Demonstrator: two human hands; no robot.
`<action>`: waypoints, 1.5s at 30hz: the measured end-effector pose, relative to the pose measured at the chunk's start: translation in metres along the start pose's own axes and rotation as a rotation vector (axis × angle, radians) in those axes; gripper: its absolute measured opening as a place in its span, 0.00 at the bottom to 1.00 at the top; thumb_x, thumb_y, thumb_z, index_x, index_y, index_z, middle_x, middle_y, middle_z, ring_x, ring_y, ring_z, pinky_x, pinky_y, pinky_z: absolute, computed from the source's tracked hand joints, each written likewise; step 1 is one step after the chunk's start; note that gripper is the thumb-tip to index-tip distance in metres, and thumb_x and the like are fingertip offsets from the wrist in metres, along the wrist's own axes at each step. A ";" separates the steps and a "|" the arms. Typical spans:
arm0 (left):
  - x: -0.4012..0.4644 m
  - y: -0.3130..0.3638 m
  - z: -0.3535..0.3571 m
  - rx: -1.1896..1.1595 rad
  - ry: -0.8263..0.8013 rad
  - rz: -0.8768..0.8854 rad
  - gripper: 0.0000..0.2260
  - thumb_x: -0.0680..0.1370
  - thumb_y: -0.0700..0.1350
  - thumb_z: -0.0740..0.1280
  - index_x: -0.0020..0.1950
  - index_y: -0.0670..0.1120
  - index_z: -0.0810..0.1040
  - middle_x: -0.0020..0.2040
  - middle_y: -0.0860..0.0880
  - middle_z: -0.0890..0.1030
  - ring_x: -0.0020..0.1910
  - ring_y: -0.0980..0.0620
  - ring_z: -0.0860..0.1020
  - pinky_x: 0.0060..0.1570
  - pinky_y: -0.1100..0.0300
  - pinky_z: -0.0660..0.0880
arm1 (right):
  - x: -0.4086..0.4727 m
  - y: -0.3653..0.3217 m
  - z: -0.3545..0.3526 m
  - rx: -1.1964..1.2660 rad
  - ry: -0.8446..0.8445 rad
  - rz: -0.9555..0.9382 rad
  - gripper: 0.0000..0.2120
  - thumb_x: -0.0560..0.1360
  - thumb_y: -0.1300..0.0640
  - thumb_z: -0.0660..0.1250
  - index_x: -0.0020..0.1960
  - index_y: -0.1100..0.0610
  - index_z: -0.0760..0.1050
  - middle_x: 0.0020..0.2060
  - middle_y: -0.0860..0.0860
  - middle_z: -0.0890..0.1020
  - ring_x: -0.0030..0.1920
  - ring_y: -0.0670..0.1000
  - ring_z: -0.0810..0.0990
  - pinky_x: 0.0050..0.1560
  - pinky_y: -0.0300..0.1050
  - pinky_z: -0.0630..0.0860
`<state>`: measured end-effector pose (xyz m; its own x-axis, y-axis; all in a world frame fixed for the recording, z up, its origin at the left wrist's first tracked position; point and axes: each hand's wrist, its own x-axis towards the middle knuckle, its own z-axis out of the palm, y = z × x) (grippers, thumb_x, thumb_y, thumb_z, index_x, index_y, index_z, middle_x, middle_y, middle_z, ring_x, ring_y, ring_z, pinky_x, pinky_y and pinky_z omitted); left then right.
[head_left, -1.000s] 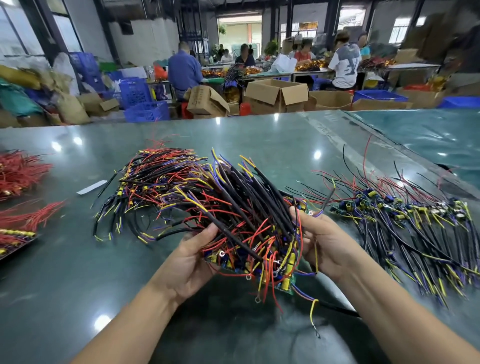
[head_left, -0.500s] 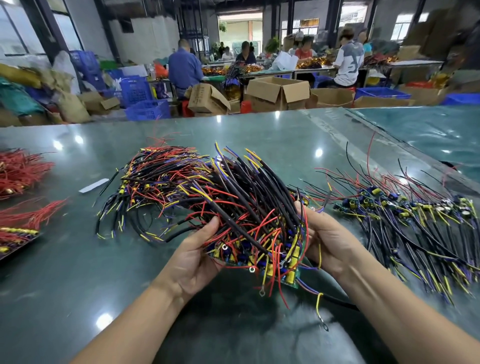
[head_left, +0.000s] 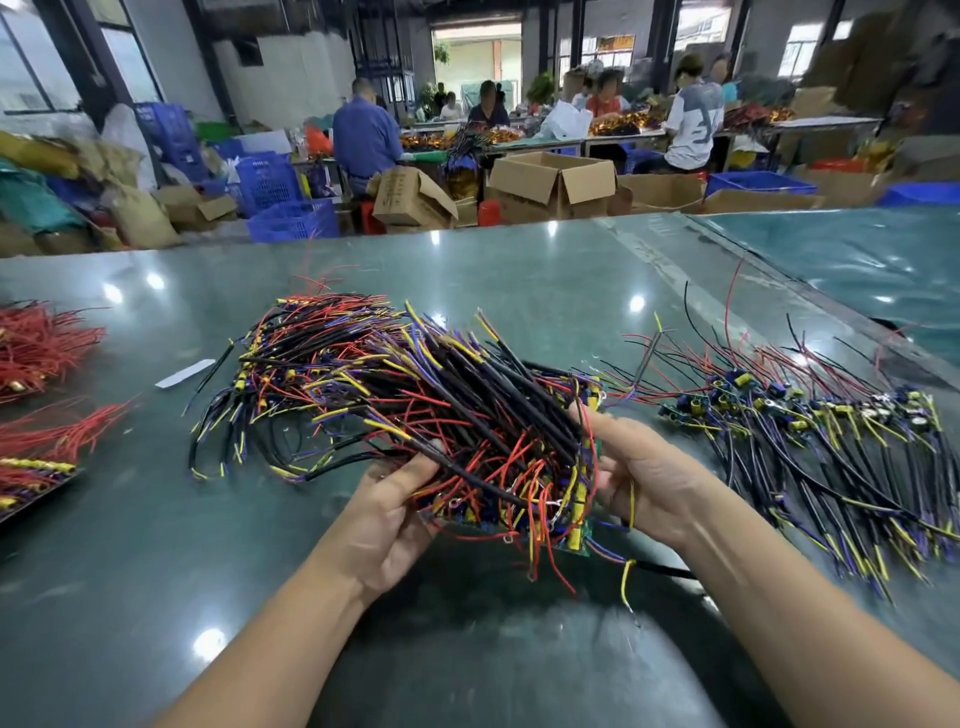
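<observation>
One head-worn wide-angle view, forward and down, close above the wire bundle (head_left: 467, 415) and green table (head_left: 130, 545).

Near the middle of the glossy green table (head_left: 156, 545), the bundle of black, red and yellow wires on small green boards (head_left: 483, 447) is held between the left hand (head_left: 384, 525) at its left and the right hand (head_left: 649, 488) at its right. A loose heap of similar wires (head_left: 311, 374) lies just behind and left. Left of that heap lies a flat white strip (head_left: 184, 374); bunches of thin red wires (head_left: 36, 348) lie at the left edge. A spread row of wired boards (head_left: 831, 447) lies right, apart. Beyond the far edge stand open brown cardboard boxes (head_left: 550, 182), with blue plastic crates (head_left: 291, 218) to their left.
</observation>
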<state>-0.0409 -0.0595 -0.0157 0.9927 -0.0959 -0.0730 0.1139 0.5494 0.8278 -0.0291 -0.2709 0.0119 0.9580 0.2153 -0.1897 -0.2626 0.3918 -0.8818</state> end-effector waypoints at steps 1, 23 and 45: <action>0.000 -0.001 0.000 0.004 0.012 -0.006 0.07 0.71 0.38 0.65 0.35 0.43 0.82 0.31 0.50 0.83 0.28 0.56 0.81 0.26 0.63 0.77 | -0.001 -0.001 0.000 0.026 -0.021 -0.009 0.06 0.66 0.56 0.69 0.36 0.59 0.78 0.24 0.47 0.79 0.19 0.41 0.72 0.18 0.30 0.66; 0.005 -0.004 -0.003 -0.154 -0.019 -0.187 0.10 0.67 0.45 0.66 0.38 0.41 0.84 0.36 0.45 0.84 0.32 0.50 0.83 0.34 0.54 0.82 | 0.000 0.017 0.007 0.352 -0.143 -0.035 0.06 0.76 0.64 0.58 0.45 0.68 0.71 0.20 0.51 0.77 0.20 0.42 0.76 0.21 0.32 0.72; 0.038 0.071 -0.037 -0.278 0.292 0.221 0.08 0.79 0.42 0.60 0.46 0.43 0.79 0.39 0.47 0.85 0.36 0.52 0.83 0.36 0.57 0.81 | -0.001 0.010 -0.005 0.256 0.070 -0.100 0.08 0.66 0.57 0.66 0.39 0.61 0.79 0.25 0.52 0.75 0.23 0.47 0.73 0.29 0.38 0.74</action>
<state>0.0062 0.0067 0.0195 0.9594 0.2644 -0.0984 -0.1348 0.7362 0.6632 -0.0322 -0.2716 0.0017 0.9839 0.1057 -0.1439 -0.1783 0.6229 -0.7617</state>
